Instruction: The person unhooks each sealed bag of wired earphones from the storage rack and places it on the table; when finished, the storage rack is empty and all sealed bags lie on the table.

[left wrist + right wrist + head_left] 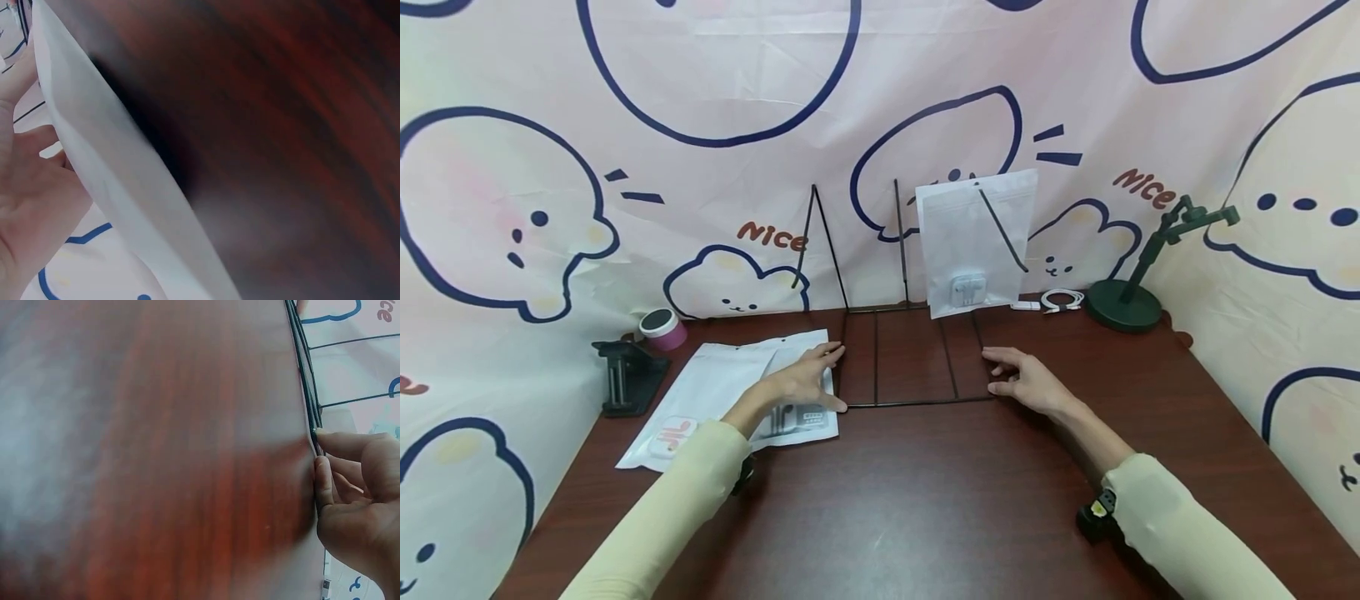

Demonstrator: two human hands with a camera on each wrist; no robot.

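A black wire display rack (917, 403) stands on the brown table, its thin rods rising at the back. My left hand (805, 379) spans the rack's left side, thumb at the front corner and fingertips farther back along the side rod. Under that hand lie overlapping white pouches (722, 371); a pouch edge (119, 144) crosses the left wrist view. On the right side, my right hand (1026, 383) touches the rod with fingertips and thumb spaced apart. The right wrist view shows its fingertips right at the wire. A white pouch (970, 233) with a small white item hangs from the rack's right prong.
At the back left are a black stand (628, 379) and a pink-and-white round container (663, 328). Behind the right hand stand a coiled white cable (1062, 300) and a dark green jointed stand (1123, 304). A printed cloth (737, 192) hangs behind the table.
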